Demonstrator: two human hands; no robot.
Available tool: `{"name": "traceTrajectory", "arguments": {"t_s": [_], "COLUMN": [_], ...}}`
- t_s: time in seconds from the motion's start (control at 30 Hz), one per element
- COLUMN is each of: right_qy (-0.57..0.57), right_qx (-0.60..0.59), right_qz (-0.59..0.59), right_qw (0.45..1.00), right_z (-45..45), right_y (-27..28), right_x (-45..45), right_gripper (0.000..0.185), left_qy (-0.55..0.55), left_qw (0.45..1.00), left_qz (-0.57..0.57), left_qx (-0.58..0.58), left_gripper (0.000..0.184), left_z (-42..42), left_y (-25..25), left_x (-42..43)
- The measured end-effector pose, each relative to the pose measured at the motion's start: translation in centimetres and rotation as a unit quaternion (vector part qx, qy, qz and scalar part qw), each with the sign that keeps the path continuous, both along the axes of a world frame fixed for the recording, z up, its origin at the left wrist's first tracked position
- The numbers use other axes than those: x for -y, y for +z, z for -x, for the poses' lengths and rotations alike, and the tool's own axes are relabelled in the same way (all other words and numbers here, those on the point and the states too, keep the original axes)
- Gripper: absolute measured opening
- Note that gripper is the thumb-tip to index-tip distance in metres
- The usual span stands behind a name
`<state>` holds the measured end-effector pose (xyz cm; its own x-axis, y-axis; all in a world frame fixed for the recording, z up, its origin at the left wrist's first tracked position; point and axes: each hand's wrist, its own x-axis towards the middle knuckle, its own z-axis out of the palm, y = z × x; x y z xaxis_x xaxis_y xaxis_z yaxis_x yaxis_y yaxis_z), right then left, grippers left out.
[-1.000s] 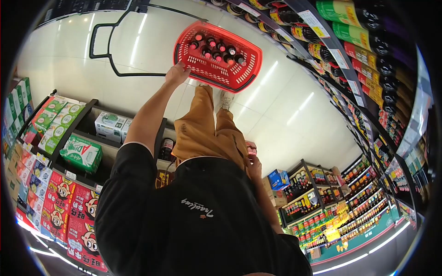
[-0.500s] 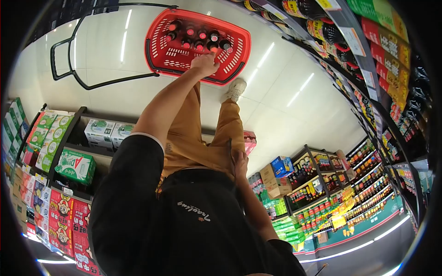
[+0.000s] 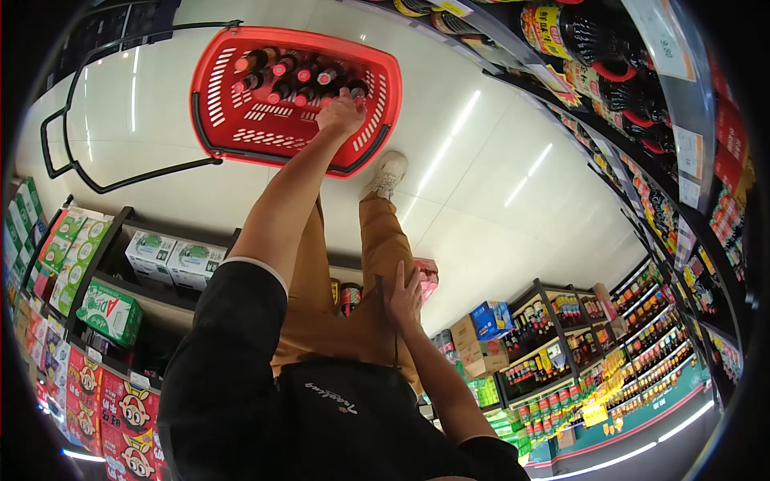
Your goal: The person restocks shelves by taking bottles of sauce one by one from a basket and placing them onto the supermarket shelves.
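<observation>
My left hand [image 3: 342,115] reaches into the red shopping basket [image 3: 375,144] on the floor. Its fingers close around the top of the rightmost dark bottle [image 3: 358,86], partly hiding it. Several more dark bottles [image 3: 307,72] with red or pale caps stand in rows toward the basket's far side; the near side shows its bare slotted bottom. Against my thigh, in brown trousers [image 3: 383,240], lies my right hand [image 3: 405,298], fingers stretched out and holding nothing.
The basket's black handle [image 3: 60,148] extends left above the tiled floor. A shelf on the right bears large dark bottles [image 3: 605,36]. At left are white boxes [image 3: 192,263], a green box [image 3: 110,313] and red milk cartons [image 3: 128,409]. More bottle shelves [image 3: 545,329] stand at lower right.
My left hand has moved from one red-capped bottle to the rightmost bottle. The basket appears farther left in view. My right hand's fingers now lie straighter along the thigh.
</observation>
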<state>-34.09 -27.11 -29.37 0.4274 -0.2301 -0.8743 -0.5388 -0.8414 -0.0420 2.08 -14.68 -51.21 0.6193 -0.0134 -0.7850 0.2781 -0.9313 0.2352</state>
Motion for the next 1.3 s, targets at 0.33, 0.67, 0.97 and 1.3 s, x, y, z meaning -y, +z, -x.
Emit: {"name": "traceTrajectory", "arguments": {"t_s": [0.33, 0.67, 0.97, 1.3], "right_qy": [-0.030, -0.011, -0.056, -0.597], "right_qx": [0.061, 0.084, 0.093, 0.195], "right_qz": [-0.015, 0.021, -0.101, -0.542], "right_qw": [0.998, 0.996, 0.989, 0.559], "right_z": [0.5, 3.2, 2.6, -14.5], "right_y": [-0.6, -2.0, -0.9, 15.0], "right_x": [3.7, 5.2, 9.0, 9.8], "right_gripper": [0.077, 0.084, 0.054, 0.055], "left_qy": [-0.042, -0.012, 0.206, 0.302], "left_qw": [0.995, 0.991, 0.940, 0.849], "left_qz": [-0.061, -0.026, 0.257, 0.433], "left_qx": [0.071, 0.129, 0.084, 0.005], "left_gripper": [0.036, 0.047, 0.031, 0.025], "left_z": [0.7, 3.6, 6.6, 10.6], "left_y": [-5.0, 6.0, 30.7, 51.5], "left_x": [2.7, -2.1, -7.7, -7.7]}}
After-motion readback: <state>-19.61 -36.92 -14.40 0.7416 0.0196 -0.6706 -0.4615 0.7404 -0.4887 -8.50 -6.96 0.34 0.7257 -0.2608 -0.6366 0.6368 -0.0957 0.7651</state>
